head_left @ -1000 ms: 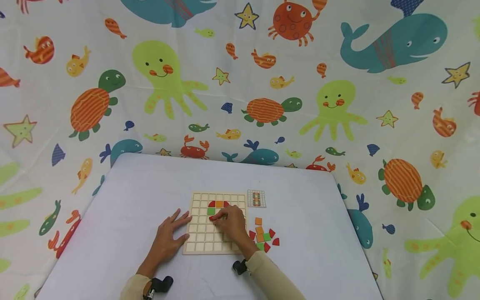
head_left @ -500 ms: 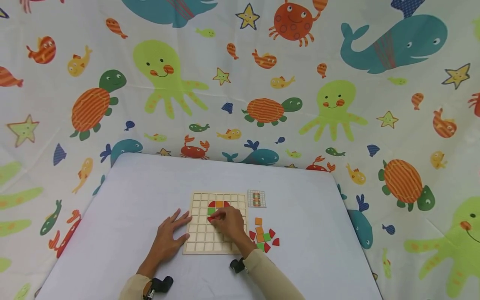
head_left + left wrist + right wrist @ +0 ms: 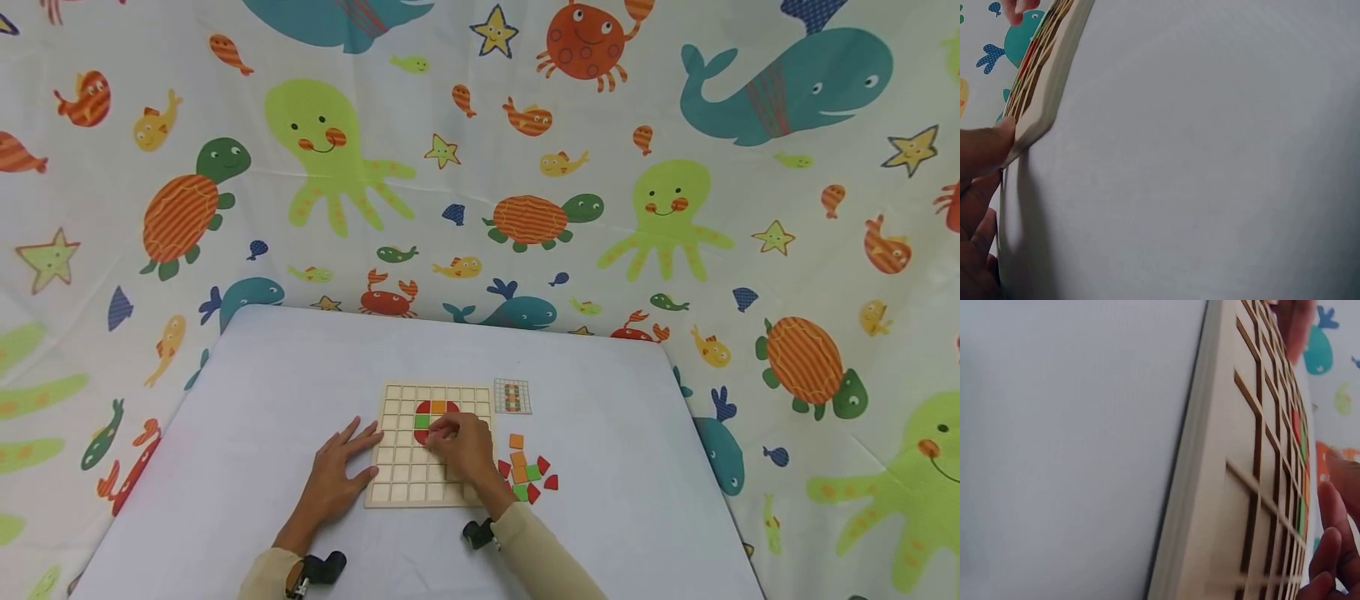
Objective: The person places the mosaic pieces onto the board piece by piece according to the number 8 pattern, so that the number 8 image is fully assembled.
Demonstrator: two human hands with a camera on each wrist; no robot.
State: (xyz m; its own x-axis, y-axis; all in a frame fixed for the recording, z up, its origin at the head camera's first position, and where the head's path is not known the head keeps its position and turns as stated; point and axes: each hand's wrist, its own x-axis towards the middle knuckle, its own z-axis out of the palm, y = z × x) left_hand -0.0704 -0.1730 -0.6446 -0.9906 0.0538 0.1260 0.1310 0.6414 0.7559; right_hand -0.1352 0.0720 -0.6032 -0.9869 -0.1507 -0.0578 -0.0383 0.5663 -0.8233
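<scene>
A wooden grid board (image 3: pixel 408 493) lies on the white table. Set in its cells are two red rounded pieces at the top, an orange square (image 3: pixel 438 407) between them, and a green square (image 3: pixel 422 422) under the left one. Below the green square sits another red rounded piece (image 3: pixel 421 437). My right hand (image 3: pixel 461 446) hovers just right of that piece, thumb and fingertips slightly apart in the right wrist view, covering some cells. My left hand (image 3: pixel 337 471) rests with spread fingers at the board's left edge; its thumb (image 3: pixel 991 147) touches the rim.
Right of the board lie loose pieces: orange squares (image 3: pixel 517 442), green squares (image 3: pixel 533 472) and several red rounded ones (image 3: pixel 551 482). A small pattern card (image 3: pixel 513 397) lies by the board's upper right corner. A sea-animal cloth (image 3: pixel 465 333) hangs behind the table.
The right fingers first pressed the red piece into the cell below the green square, then drew slightly right, off it. The left hand has stayed in place.
</scene>
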